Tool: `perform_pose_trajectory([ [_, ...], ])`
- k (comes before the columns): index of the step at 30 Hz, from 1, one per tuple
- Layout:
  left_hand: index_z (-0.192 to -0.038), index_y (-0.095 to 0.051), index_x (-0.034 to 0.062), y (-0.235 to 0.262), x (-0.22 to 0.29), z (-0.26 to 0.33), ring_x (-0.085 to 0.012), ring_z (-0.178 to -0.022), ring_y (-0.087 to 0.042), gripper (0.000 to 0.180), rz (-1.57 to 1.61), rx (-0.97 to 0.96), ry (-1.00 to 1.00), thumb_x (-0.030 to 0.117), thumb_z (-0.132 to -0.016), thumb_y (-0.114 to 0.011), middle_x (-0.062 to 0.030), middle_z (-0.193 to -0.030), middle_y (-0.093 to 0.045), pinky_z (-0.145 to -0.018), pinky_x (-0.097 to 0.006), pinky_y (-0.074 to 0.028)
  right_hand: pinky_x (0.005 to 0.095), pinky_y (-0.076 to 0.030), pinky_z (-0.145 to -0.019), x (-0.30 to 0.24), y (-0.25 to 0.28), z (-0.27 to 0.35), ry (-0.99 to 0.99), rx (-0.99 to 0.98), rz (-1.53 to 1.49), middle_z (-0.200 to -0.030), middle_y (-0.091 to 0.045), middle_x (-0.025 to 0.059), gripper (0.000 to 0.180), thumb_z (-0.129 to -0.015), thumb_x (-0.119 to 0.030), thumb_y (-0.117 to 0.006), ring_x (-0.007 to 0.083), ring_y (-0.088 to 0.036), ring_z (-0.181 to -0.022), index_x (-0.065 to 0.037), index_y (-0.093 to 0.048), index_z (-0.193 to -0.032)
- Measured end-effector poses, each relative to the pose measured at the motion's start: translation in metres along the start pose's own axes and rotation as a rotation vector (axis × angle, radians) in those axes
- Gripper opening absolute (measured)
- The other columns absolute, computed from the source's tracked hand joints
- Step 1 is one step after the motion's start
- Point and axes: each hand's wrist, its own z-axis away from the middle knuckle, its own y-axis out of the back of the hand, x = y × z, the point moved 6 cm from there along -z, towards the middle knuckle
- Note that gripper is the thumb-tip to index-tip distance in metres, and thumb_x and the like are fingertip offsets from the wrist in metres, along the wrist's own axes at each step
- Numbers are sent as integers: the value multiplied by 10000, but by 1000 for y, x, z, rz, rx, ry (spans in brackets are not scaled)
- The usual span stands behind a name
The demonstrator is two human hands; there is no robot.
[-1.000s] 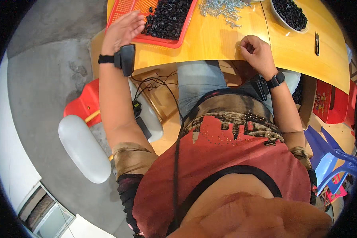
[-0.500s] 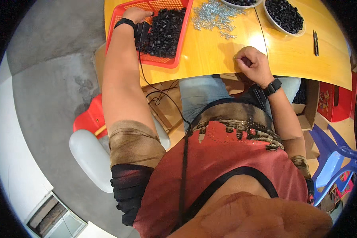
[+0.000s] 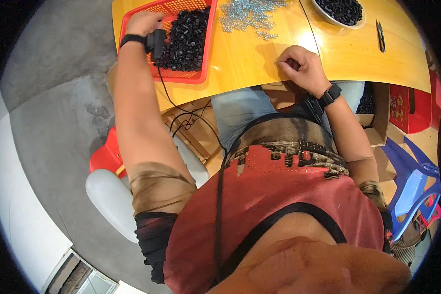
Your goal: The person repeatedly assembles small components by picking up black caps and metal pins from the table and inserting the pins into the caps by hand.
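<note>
My left hand is over the far left part of a red plastic basket, beside a heap of small black ring-like parts. Its fingers are drawn together at the tips; whatever they pinch is too small to make out. My right hand rests at the near edge of the yellow table, curled with thumb against fingers. The inside of that hand is in shadow, so its contents are hidden. Beyond it lies a scatter of small shiny clear or silvery pieces.
A white bowl of black parts stands at the far right, with black-handled snips beside it. A black cable runs from my left wrist. Below the table are an open cardboard box and a blue plastic stool.
The whole view has shifted, so the table things sit further left. My left hand has drawn slightly left, away from the black heap. My right hand keeps its curled pose.
</note>
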Motion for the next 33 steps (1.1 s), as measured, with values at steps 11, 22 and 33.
perform_pose_trajectory([
  [11, -1090, -573, -7, -66, 93, 215, -136, -761, -606, 238, 1182, -175, -404, 61, -863, -544, -113, -927, -636, -661, -231, -500, 275, -491, -605, 10, 15, 1, -34, 88, 109, -713, -597, 101, 95, -768, -94, -642, 189, -608, -644, -14, -611, -810],
  [22, -1042, -591, -28, -248, 147, 172, -172, -782, -596, 212, 1898, -490, -182, 14, -848, -515, -185, -950, -631, -698, -259, -497, 240, -439, -544, -61, 41, 11, 547, 317, -400, -674, -576, 43, 93, -767, -42, -679, 103, -546, -603, -8, -599, -799],
  [33, -1149, -557, -31, -264, 148, 175, -171, -827, -620, 275, 1834, -479, -221, 37, -882, -550, -176, -1005, -633, -759, -268, -518, 207, -438, -582, -20, 30, 24, -154, 169, -283, -724, -584, -2, 70, -800, -34, -657, 64, -521, -655, -5, -599, -825],
])
